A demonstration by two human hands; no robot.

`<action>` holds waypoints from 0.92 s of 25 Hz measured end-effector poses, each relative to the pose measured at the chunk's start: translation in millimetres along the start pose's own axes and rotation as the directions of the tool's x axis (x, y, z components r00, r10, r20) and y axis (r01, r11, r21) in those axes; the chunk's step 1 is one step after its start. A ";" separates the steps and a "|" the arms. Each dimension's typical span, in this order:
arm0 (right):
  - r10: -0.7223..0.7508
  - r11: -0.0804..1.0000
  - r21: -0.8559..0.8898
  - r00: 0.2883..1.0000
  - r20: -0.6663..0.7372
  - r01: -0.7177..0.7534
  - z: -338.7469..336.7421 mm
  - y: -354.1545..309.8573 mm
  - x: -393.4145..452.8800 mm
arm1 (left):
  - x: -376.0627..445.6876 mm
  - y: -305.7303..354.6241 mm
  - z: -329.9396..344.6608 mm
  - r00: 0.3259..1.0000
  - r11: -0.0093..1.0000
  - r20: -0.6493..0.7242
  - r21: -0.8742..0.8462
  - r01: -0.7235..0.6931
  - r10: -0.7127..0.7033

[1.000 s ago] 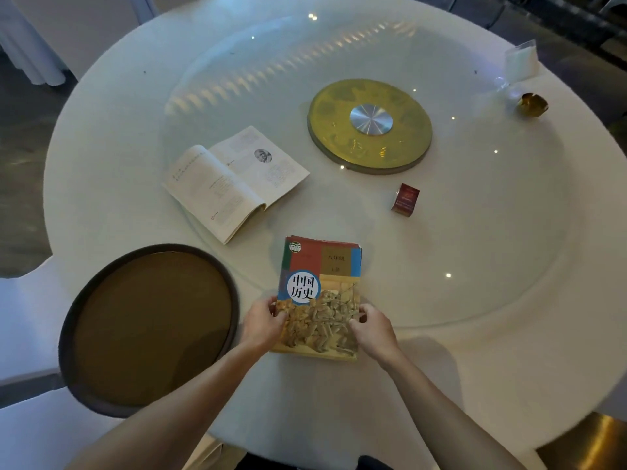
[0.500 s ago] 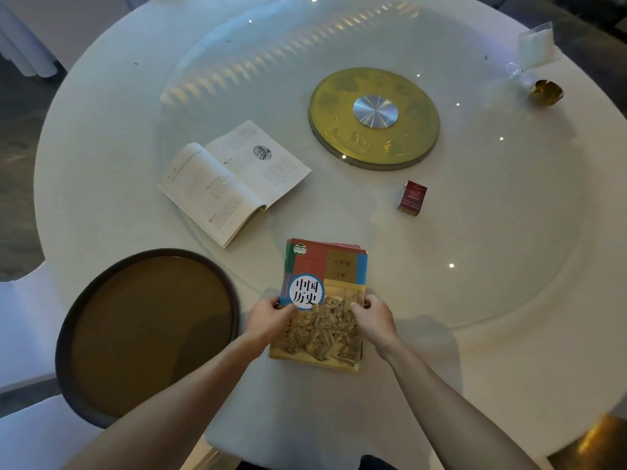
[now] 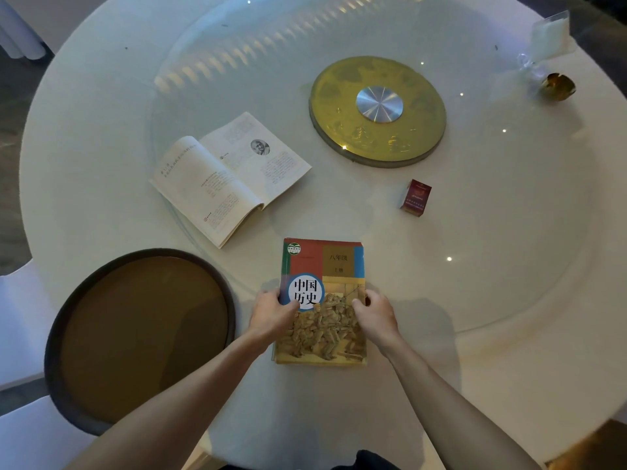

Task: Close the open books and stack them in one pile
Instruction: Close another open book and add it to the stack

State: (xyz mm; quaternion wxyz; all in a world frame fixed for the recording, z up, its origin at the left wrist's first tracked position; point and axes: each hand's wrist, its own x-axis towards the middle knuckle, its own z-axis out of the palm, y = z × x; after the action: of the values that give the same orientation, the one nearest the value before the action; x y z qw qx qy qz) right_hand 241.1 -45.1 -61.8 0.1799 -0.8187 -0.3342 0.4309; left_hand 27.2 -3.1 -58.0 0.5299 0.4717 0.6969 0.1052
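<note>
A closed history textbook [image 3: 322,266] with a red, blue and tan cover lies at the near middle of the round white table [image 3: 509,368]; book edges show beneath it, so it tops a small pile. My left hand [image 3: 273,315] grips its left edge and my right hand [image 3: 375,315] grips its right edge, thumbs on the cover. An open book [image 3: 227,178] with white pages lies face up farther back to the left, apart from both hands.
A round dark-rimmed brown tray [image 3: 142,334] overhangs the table's near left. A gold turntable disc [image 3: 376,110] sits under the glass top at centre. A small red box [image 3: 416,197] stands right of the open book. A gold ornament [image 3: 558,86] and a clear card holder [image 3: 551,35] are far right.
Both hands have slid slightly up the sides of the closed book, squaring it on the pile. The open book has not moved.
</note>
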 end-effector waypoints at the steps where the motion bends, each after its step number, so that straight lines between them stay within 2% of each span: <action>1: 0.020 1.000 0.019 1.000 0.000 -0.020 0.2 0.6 -0.6 | 1.8 2.3 0.6 1.000 0.999 0.001 -0.042 0.024 -0.024; 4: 0.066 0.991 0.120 0.998 0.017 -0.067 1.2 -1.9 -0.5 | 5.2 4.1 -1.3 0.997 0.985 0.032 -0.155 0.077 -0.073; 8: 0.071 0.987 0.146 0.997 -0.003 -0.070 -4.3 -12.9 5.8 | 14.0 11.0 -2.4 0.995 0.971 0.081 -0.226 0.082 -0.065; 14: 0.013 0.970 0.241 0.999 -0.045 -0.002 -27.4 -43.3 33.3 | 38.9 41.2 -0.6 0.992 0.949 0.113 -0.305 0.080 -0.047; 18: 0.039 0.990 0.140 0.998 -0.049 -0.032 -38.5 -61.7 56.9 | 57.7 60.3 5.2 0.993 0.955 0.112 -0.290 0.057 -0.026; 23: 0.090 0.995 -0.035 0.996 0.006 -0.090 -28.8 -45.0 62.6 | 68.4 66.1 14.7 0.999 0.996 0.041 -0.077 0.034 -0.031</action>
State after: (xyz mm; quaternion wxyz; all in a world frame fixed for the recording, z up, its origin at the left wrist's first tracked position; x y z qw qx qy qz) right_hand 272.6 30.7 -56.0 0.1450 -0.8344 -0.3050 0.4356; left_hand 76.1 79.6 -65.1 0.5630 0.4415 0.6893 0.1141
